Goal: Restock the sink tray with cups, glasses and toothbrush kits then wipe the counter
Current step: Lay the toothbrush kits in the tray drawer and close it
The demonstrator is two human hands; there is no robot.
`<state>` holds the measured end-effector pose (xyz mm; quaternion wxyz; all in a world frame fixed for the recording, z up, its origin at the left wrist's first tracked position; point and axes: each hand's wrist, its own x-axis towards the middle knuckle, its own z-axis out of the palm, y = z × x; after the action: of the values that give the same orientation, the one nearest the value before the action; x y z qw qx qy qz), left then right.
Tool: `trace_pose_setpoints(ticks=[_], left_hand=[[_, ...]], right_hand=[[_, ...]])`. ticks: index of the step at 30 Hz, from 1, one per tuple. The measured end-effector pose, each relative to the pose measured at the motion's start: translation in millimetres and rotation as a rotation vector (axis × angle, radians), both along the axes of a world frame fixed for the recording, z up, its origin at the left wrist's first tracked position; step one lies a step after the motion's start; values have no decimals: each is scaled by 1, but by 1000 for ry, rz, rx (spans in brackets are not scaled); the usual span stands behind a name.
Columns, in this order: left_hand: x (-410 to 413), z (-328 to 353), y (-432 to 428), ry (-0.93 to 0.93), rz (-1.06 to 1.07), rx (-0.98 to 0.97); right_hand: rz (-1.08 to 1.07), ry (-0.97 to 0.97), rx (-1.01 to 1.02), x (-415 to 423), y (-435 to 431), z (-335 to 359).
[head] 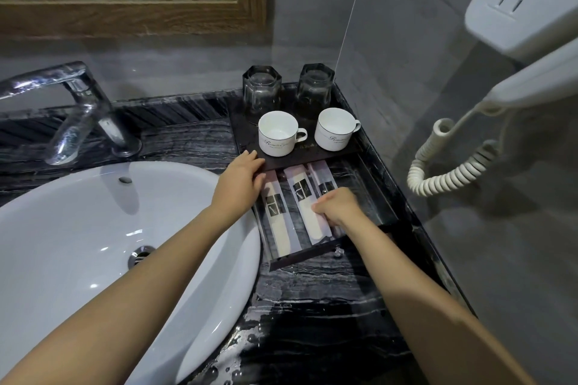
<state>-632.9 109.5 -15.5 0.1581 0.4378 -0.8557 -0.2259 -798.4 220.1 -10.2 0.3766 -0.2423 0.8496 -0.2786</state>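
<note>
Both forearms reach in from the bottom edge over the wet, dark counter (312, 322), beside the white basin (78, 228). Against the wall corner sits the tray (372, 184): its raised rear shelf holds two upturned glasses (262, 87) and two white cups (279, 133), while three toothbrush kits (305, 200) lie side by side in the lower front section. My left hand (240, 180) rests flat, fingers loosely spread, on the shelf's front left corner, touching the leftmost kit. My right hand (337, 208) curls its fingers narrowly over the kits; whether it actually pinches one I cannot tell. Restocking looks nearly complete, with wiping left to do. One risk: pressing or nudging the shelf could jolt the near cup off its front edge. Another: droplets beside the tray could wet the kit wrappers if one slides out.
</note>
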Motion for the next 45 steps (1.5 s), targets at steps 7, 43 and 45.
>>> trace_pose_setpoints(ticks=[7,43,45], left_hand=[[-3,-7,0,-39,-23,-68],[-1,-6,4,-34,-50,-93],[0,-7,7,-51,-71,-91]], right_hand=[[160,177,72,5,5,-11],[241,487,-387,4,73,3],[149,482,-453,8,100,3]])
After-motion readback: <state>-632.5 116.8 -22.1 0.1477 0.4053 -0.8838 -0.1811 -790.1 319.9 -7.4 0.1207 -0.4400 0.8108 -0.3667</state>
